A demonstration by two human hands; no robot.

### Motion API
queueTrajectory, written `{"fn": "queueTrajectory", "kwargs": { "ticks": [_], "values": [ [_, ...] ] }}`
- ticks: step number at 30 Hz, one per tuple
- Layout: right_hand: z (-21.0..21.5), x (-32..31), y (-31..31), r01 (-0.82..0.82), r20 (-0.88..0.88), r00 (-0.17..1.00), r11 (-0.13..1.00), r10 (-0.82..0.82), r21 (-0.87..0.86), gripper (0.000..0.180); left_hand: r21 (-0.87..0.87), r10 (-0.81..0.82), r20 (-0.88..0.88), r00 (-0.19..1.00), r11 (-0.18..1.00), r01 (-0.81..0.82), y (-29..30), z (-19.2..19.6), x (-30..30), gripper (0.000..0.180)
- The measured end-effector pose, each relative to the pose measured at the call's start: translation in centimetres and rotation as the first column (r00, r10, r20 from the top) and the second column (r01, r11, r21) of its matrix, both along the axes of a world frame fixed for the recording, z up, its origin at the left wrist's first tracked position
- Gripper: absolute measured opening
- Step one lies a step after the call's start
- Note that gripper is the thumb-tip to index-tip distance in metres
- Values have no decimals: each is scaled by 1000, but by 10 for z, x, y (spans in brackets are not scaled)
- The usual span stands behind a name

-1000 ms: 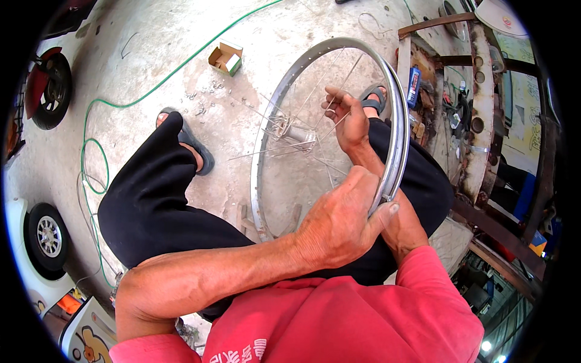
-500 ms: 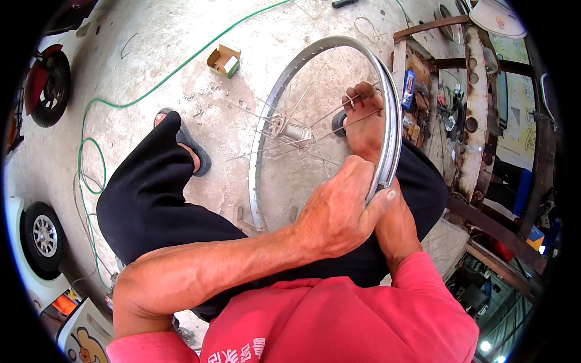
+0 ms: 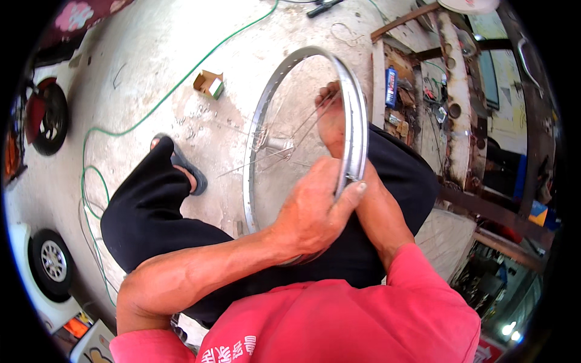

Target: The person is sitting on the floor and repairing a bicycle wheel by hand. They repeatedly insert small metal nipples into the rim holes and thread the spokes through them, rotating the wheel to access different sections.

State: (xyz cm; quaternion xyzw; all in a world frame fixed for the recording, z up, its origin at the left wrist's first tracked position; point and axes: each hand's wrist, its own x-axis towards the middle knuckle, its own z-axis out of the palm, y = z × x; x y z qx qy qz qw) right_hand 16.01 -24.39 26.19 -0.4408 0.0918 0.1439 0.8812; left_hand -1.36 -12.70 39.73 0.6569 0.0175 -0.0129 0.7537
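Left hand point(image 3: 318, 202) closed firmly round the near side of a bare metal wheel rim point(image 3: 357, 130), thumb along its outer edge; rim stands on edge, slightly tilted, in front of the person, its lowest part overlapping the black trousers point(image 3: 160, 199). Hub point(image 3: 279, 144) sits inside the rim, loose-looking spokes point(image 3: 248, 166) fanning from it, some running past the rim on the left. Right hand point(image 3: 331, 118) beyond the near rim, palm up, fingers partly curled beside several spoke ends; cannot tell whether it grips any. Containers: small carton point(image 3: 212, 88), open-topped, brown inside, green on one side, on the concrete floor point(image 3: 151, 66) ahead; contents not readable. Small metal pieces point(image 3: 189, 118) scattered just beside it on the near side. Blue bottle point(image 3: 391, 86) with pale label, in a bay of the rusty metal frame point(image 3: 455, 142) at right, among mixed scraps; its contents hidden. Green hose point(image 3: 143, 117) curves along the left.
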Motion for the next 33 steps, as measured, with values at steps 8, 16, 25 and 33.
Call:
{"fn": "queueTrajectory", "kwargs": {
  "ticks": [8,16,25,33],
  "values": [
    [21,-8,22,-71,-10,997,997,71,-42,23,85,-12,-132,991,996,24,1,-11,3,33],
    [-6,-5,24,40,141,990,982,-14,-184,24,-46,-33,-142,989,999,27,-3,-10,4,39],
    [4,-14,40,-65,55,995,975,79,-214,34,-102,-52,-166,985,994,35,1,-6,5,39],
    [-25,-11,39,-226,80,963,933,258,-279,20,-84,-76,-164,984,994,63,6,-5,5,39]
  ]
}}
